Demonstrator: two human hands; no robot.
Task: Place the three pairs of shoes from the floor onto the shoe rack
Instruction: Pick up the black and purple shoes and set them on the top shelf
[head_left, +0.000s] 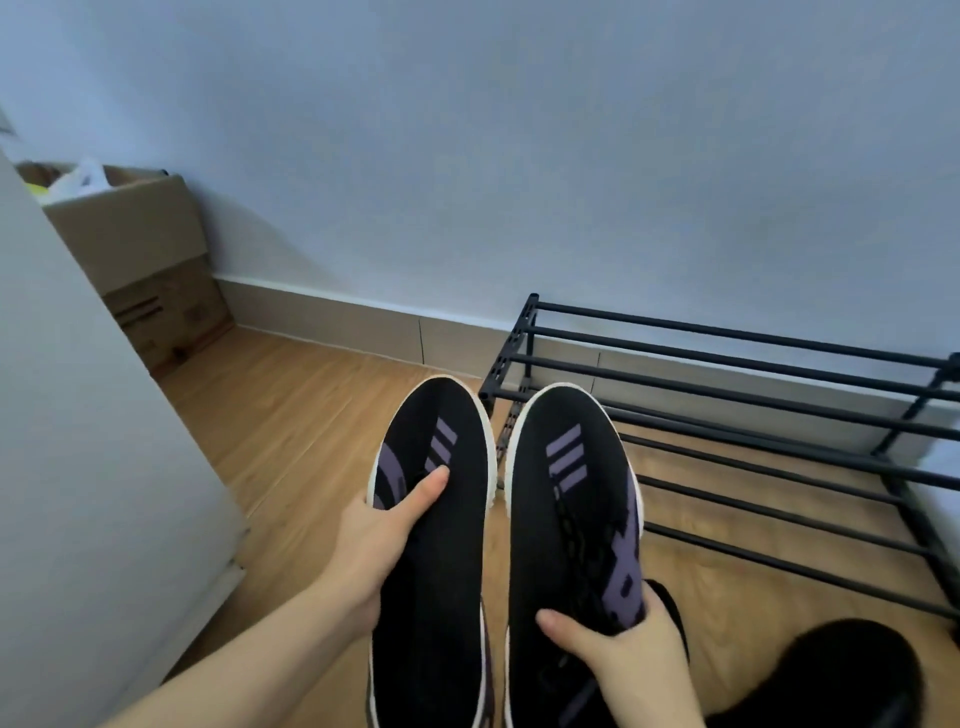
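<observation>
Wood-plank flooring (291, 426) runs up to a pale blue wall (519, 156) with a beige skirting board (332, 322), and in the head view a black metal shoe rack (727, 415) stands along that wall at right, its tube shelves bare and its far end cut off by the frame. Open floor lies between the rack's near corner and a white panel (78, 415) on the left. Behind that panel, stacked cardboard boxes (150, 265) fill the corner; the printing on them is too blurred to read.

Held side by side above the floor, toes pointing toward the rack's left end, are two black knit sneakers with white soles. The left hand (374, 540) is clamped on the left sneaker (441, 519), thumb across its upper. The right hand (613, 644) grips the right sneaker (571, 499) near the laces. Each shoe bears three purple stripes; purple lettering along the sides is unreadable. A dark shape (841, 670) at lower right, possibly another shoe, is partly cropped.
</observation>
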